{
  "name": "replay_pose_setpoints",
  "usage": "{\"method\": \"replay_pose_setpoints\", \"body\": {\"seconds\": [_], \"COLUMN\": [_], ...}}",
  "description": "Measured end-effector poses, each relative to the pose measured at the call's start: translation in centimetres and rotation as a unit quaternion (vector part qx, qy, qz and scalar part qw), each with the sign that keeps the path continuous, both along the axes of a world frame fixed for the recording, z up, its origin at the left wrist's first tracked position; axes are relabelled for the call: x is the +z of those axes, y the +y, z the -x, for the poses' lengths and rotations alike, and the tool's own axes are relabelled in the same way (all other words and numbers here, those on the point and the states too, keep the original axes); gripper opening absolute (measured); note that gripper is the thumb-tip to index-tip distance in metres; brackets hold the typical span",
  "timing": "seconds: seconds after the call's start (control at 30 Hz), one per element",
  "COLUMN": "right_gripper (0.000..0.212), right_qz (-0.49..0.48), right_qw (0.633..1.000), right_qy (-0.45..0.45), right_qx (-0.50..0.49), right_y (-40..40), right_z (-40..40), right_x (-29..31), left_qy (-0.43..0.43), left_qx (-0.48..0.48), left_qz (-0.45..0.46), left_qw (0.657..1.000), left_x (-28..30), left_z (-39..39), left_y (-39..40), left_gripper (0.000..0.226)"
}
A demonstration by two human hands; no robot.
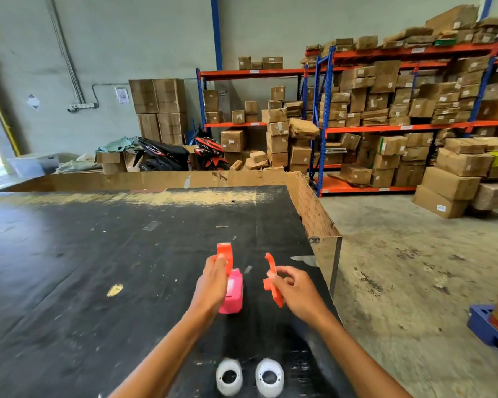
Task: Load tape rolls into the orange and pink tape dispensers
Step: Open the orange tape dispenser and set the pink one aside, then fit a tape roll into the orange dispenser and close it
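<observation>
The orange tape dispenser is split in two. My left hand (213, 278) grips one orange half (224, 254) above the black table (98, 268). My right hand (292, 288) pinches the other orange half (272, 278), a flat side piece held on edge a short gap to the right. The pink dispenser (233, 295) lies on the table just below and behind my left hand, partly hidden by it. Two white tape rolls, one on the left (228, 376) and one on the right (269, 377), stand side by side at the near table edge between my forearms.
The table's right edge runs close to my right hand, with a cardboard sheet (314, 214) leaning against it and concrete floor beyond. Shelving racks (385, 127) full of cartons and parked motorbikes (184, 156) stand far behind. A blue pallet (489, 326) lies at the right.
</observation>
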State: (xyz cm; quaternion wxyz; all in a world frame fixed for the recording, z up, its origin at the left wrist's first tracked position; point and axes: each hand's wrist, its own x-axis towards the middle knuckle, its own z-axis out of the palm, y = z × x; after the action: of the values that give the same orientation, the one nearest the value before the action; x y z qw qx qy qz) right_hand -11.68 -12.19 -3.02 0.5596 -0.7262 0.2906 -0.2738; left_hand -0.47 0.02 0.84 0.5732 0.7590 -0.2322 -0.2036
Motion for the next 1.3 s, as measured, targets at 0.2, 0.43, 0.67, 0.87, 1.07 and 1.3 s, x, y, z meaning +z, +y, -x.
{"method": "replay_pose_setpoints", "body": {"seconds": [0.2,0.43,0.67,0.87,1.07,1.3], "right_gripper": [0.036,0.049,0.023,0.021,0.022,0.049], "right_qz": [0.237,0.327,0.089,0.07,0.129,0.268], "right_qw": [0.918,0.875,0.994,0.993,0.97,0.884], "right_qy": [0.3,0.334,0.005,-0.037,0.188,0.375], "right_qx": [-0.103,-0.122,0.063,0.089,0.08,0.082], "right_y": [-1.0,-0.3,2.7,3.8,3.0,5.4], "right_z": [-2.5,-2.1,3.6,8.2,12.5,12.2], "right_x": [-1.9,-2.0,1.6,1.4,-0.2,0.0], "left_qy": [0.16,0.19,0.18,0.209,0.165,0.173], "left_qx": [-0.009,-0.02,-0.079,-0.159,-0.121,-0.124], "left_qz": [0.082,0.11,0.132,0.105,0.087,0.097], "left_qw": [0.984,0.975,0.971,0.959,0.975,0.972], "left_x": [1.3,0.2,-1.3,-1.9,-2.9,-2.8], "left_z": [1.1,2.9,5.9,9.1,8.6,7.7], "left_y": [0.4,1.7,1.1,1.1,2.4,6.0], "left_gripper": [0.025,0.031,0.028,0.037,0.035,0.03]}}
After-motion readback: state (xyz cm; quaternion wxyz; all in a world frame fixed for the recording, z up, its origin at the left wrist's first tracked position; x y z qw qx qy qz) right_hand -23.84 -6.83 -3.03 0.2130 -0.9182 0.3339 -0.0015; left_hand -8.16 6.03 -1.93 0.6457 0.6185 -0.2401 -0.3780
